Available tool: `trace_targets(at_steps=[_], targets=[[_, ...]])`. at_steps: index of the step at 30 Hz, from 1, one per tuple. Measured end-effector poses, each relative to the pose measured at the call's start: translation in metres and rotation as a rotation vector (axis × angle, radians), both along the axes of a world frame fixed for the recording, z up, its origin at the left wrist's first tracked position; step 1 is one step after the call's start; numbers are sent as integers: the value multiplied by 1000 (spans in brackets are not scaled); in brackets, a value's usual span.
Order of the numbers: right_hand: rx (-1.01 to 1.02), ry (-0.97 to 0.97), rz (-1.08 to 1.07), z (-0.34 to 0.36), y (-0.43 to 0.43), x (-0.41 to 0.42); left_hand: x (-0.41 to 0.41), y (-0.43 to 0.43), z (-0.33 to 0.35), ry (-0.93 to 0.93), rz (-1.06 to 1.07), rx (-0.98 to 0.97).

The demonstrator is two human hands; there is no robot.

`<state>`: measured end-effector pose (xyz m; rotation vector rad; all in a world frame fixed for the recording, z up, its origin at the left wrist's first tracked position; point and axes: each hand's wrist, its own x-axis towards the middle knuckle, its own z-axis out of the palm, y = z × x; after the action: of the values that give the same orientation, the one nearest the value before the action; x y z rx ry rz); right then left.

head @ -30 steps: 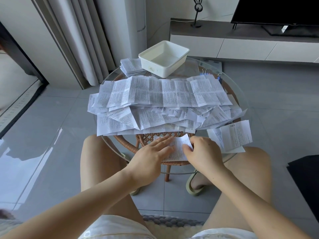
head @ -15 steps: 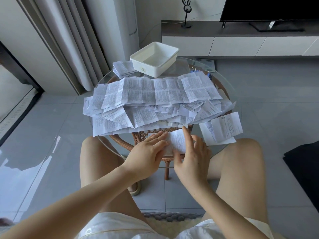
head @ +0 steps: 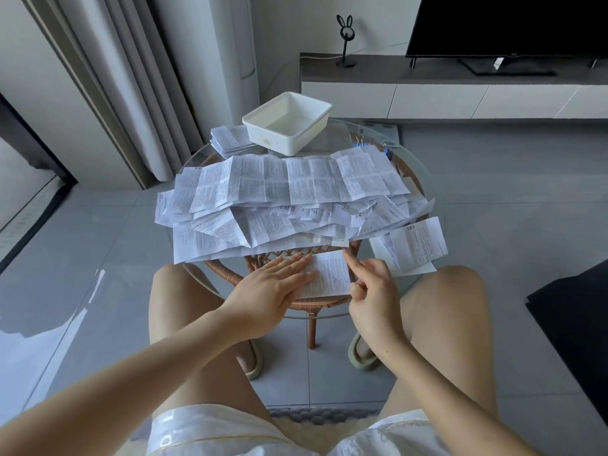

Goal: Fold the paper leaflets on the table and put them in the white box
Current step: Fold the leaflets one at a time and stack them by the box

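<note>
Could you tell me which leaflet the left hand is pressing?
The small leaflet nearest the person, under the left hand, separate from the big pile behind it.

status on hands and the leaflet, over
Left hand flat on the leaflet. Right hand at its right edge, index out, grip unclear. White box empty, far side, behind the loose leaflet pile.

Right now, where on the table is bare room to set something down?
Bare glass right of the white box, behind the leaflet pile; a near-edge strip left of the left hand. The middle is buried under that pile.
</note>
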<state>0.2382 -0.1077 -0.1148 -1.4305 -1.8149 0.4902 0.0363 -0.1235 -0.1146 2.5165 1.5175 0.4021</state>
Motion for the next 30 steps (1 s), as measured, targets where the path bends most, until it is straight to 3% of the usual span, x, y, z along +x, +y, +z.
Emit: trace_targets(at_steps=[4, 9, 12, 15, 18, 25, 27, 30], targets=[[-2, -157, 80, 0, 1, 7, -10, 3, 2, 40, -47, -78], [223, -608, 297, 9, -14, 22, -17, -9, 3, 20, -101, -27], [387, -717, 390, 9, -13, 25, -15, -22, 8, 63, -116, 28], [473, -636, 491, 11, -8, 22, -10, -28, 16, 141, -74, 127], [456, -515, 512, 26, -7, 22, -2, -33, 27, 100, -33, 204], [502, -326, 454, 100, 17, -14, 11, -17, 95, -285, 214, 477], [377, -220, 453, 116, 34, -22, 4, -4, 115, -365, 273, 453], [15, 82, 469, 138, 69, -35, -12, 25, 142, -657, 493, 261]])
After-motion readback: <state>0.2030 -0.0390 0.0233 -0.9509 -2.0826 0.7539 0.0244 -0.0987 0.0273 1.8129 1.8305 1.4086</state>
